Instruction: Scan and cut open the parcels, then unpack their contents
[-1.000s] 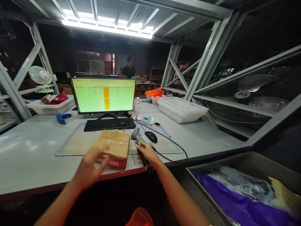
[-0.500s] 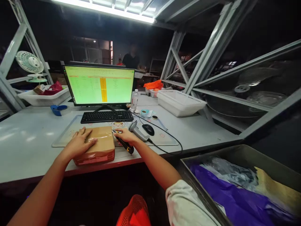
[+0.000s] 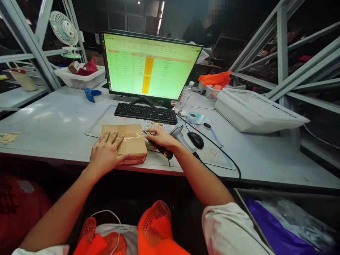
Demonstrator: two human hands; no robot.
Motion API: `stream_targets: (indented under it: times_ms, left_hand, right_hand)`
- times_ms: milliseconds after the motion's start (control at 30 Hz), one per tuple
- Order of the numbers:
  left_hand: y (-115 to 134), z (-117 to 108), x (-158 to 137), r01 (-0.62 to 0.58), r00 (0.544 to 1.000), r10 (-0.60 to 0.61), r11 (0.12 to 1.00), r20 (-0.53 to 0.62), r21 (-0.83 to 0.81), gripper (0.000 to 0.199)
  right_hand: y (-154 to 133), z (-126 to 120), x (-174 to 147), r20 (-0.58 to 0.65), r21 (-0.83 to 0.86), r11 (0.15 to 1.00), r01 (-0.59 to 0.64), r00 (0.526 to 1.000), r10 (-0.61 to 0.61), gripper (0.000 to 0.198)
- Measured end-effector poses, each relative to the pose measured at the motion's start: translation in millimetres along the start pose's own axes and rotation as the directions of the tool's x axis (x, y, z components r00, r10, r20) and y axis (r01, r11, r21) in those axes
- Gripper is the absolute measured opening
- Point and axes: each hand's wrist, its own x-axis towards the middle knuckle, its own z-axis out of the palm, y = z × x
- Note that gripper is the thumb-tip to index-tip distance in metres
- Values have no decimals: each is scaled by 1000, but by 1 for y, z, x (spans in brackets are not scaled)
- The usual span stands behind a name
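A small brown cardboard box [image 3: 132,143] with clear tape across its top lies at the front edge of the desk. My left hand [image 3: 107,148] rests on the box's left part, fingers spread over the top and thumb towards the front edge. In my right hand [image 3: 160,138] is a black and yellow utility knife [image 3: 166,152], its tip end against the box's right side by the tape. Whether the blade cuts into the tape is too small to tell. A grey barcode scanner [image 3: 183,138] lies just right of that hand.
Behind the box are a black keyboard [image 3: 146,113] and a lit monitor [image 3: 151,71]. A mouse [image 3: 196,140], a plastic bottle [image 3: 183,97] and a white basket [image 3: 255,109] stand to the right. A bin holding purple plastic [image 3: 276,230] is low at the right.
The camera view has shifted, so the desk and box appear farther right and higher. My left hand lies flatter on the box. The knife stays at the box's right side.
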Motion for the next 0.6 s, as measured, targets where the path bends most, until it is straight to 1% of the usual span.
stream_targets:
  times_ms: [67, 200, 233, 333, 400, 433, 467, 500, 533, 567, 600]
  left_hand:
    - [0, 1, 0, 2, 1000, -2, 1000, -5, -13, 75]
    - [-1, 2, 1, -3, 1000, 3, 1000, -1, -20, 79]
    - [-2, 2, 1, -6, 1000, 6, 1000, -1, -19, 78]
    - [-1, -1, -2, -27, 999, 26, 999, -47, -22, 74]
    - [4, -1, -10, -50, 991, 47, 999, -125, -18, 69]
    - [8, -1, -16, -66, 984, 61, 998, -169, -20, 66]
    - [12, 2, -22, -84, 975, 76, 996, -210, -27, 64]
    - [16, 5, -27, -99, 964, 86, 994, -250, -39, 63]
    - [20, 10, -32, -113, 952, 92, 992, -293, -55, 61]
    - [23, 16, -36, -123, 936, 92, 990, -341, -71, 60]
    - [25, 22, -38, -127, 916, 86, 988, -391, -82, 57]
  right_hand:
    - [-3, -1, -14, 45, -52, 999, 3, 999, -1, 44]
    - [-10, 2, -48, 160, -149, 989, -10, 986, 34, 50]
    - [-12, 2, -54, 171, -181, 983, -5, 985, 36, 51]
    - [-16, -1, -64, 163, -299, 954, 7, 986, 44, 52]
    - [-21, -9, -62, 93, -432, 902, 5, 995, 40, 50]
    - [-26, -14, -60, 31, -526, 850, 13, 999, 5, 47]
    - [-32, -19, -57, -35, -629, 777, 25, 998, -60, 43]
    - [-39, -22, -53, -83, -726, 687, 39, 986, -143, 39]
    - [-49, -23, -49, -98, -807, 589, 54, 970, -223, 36]
    - [-59, -20, -44, -77, -868, 492, 74, 957, -281, 33]
    - [-69, -13, -39, -31, -911, 401, 100, 951, -308, 33]
